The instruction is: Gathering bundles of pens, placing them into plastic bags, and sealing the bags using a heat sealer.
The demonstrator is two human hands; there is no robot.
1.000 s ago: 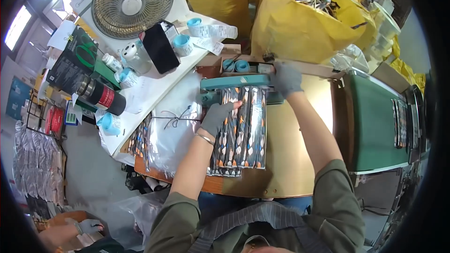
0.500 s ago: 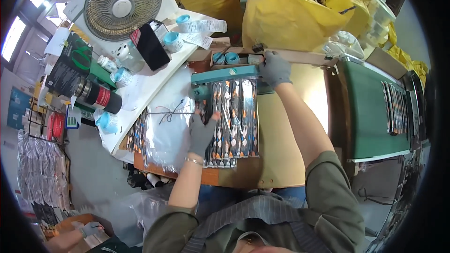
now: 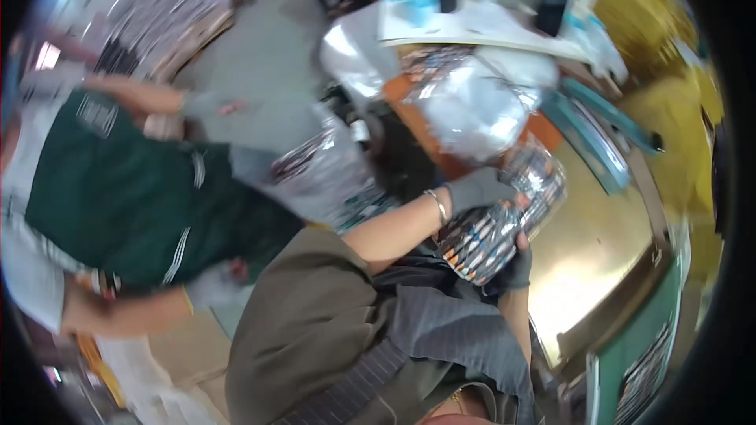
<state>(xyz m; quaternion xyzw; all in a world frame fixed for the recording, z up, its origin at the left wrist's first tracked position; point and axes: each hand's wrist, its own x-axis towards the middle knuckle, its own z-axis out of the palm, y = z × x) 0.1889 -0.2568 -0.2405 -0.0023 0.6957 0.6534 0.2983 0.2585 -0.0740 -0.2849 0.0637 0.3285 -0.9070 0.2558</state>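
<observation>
A stack of shiny clear-wrapped packets [image 3: 484,242], patterned in dark, white and orange, is held in front of my body at the near edge of the worktable. My left hand [image 3: 476,190], in a grey fingerless glove, grips its upper left side. On the right side, my right hand [image 3: 516,266], gloved the same way, is closed around the stack with the thumb on top. The far end of the packets is loose, glossy film. Beyond them lies a teal bag sealer [image 3: 587,142], its long arm [image 3: 614,116] lifted away from the base.
A pile of clear plastic bags [image 3: 476,114] lies left of the sealer. The white side table [image 3: 480,31] carries tape rolls and a phone. At left sits a co-worker in a dark green apron [image 3: 118,181]. Yellow sacks [image 3: 669,118] stand at far right.
My view has swung left and blurred. My right hand has left the sealer's arm, which has risen. Both hands have lifted the packets from the table toward my body.
</observation>
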